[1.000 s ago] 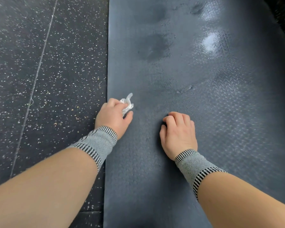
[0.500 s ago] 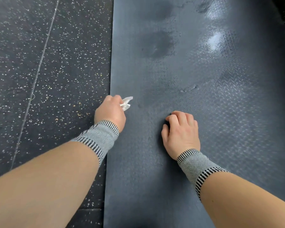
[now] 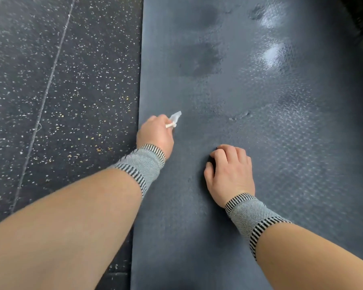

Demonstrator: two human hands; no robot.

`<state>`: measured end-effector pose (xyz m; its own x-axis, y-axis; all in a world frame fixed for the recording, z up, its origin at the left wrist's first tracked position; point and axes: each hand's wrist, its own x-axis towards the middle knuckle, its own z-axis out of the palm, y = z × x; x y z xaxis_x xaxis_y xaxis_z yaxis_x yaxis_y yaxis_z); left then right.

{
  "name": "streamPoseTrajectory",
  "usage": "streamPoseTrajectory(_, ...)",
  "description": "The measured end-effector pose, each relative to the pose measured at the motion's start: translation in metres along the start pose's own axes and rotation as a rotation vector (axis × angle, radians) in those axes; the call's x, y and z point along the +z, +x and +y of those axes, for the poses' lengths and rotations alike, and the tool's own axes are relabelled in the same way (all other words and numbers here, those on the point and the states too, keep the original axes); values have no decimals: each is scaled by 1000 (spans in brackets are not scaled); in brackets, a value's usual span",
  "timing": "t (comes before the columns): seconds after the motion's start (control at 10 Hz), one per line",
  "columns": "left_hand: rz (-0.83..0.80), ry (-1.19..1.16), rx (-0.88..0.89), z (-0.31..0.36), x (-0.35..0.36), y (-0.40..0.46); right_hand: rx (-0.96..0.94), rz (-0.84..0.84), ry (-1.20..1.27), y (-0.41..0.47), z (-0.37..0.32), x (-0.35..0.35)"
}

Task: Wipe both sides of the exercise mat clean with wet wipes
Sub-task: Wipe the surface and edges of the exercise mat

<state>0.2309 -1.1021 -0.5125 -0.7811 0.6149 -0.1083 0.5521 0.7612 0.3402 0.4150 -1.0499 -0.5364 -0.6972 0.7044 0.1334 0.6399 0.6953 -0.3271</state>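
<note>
Kneeling over our work, we look down on a black rubber floor flecked with pale specks, a thin seam line running along it at the left. Lying flat on that floor, the dark grey exercise mat fills the middle and right of the view, its left edge straight against the speckled surface; darker damp-looking patches mark its far middle, and bright glare sits on its textured far right. Both our forearms reach in from the near edge, each wrist wrapped in a grey knit wristband edged with black-and-white stripes. Our right hand rests on the mat near its centre, fingers curled under and holding nothing we can see. Our left hand sits at the mat's left edge, fingers closed around a small crumpled white wet wipe, a corner of which pokes out past the knuckles, over the mat; whether the wipe touches the mat we cannot tell.
</note>
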Motion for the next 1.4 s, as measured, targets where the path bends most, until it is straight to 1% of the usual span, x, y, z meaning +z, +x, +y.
streamPoseTrajectory(0.1,-110,-28,230,22,16,-52,-7,9,4,1,0,0)
streamPoseTrajectory(0.2,-193,-111,364,24,8,-74,-10,30,21,1,0,-1)
streamPoseTrajectory(0.3,9,-30,479,17,-12,-35,-9,18,19,2,0,-1)
streamPoseTrajectory(0.4,133,4,103,-1,-13,14,-3,11,21,1,1,1)
streamPoseTrajectory(0.5,-15,15,108,-1,8,4,1,12,14,0,1,0)
streamPoseTrajectory(0.6,18,-40,171,-3,11,-5,-1,11,15,1,0,0)
streamPoseTrajectory(0.7,5,-39,147,-1,11,-2,-2,0,11,2,1,1)
streamPoseTrajectory(0.8,-78,-85,351,16,19,-44,4,-5,9,2,1,0)
streamPoseTrajectory(0.9,-147,-190,471,11,15,-71,1,11,13,1,0,-1)
streamPoseTrajectory(1.0,-21,-110,520,-1,2,-41,-4,12,16,2,0,-2)
streamPoseTrajectory(1.1,116,-72,150,-20,-4,3,-2,10,28,2,1,0)
streamPoseTrajectory(1.2,98,-13,-87,-13,6,16,-1,2,26,1,0,-1)
streamPoseTrajectory(1.3,10,-47,107,35,28,-8,6,-16,22,2,0,-2)
streamPoseTrajectory(1.4,-68,-77,262,60,41,-28,7,-26,40,1,0,-3)
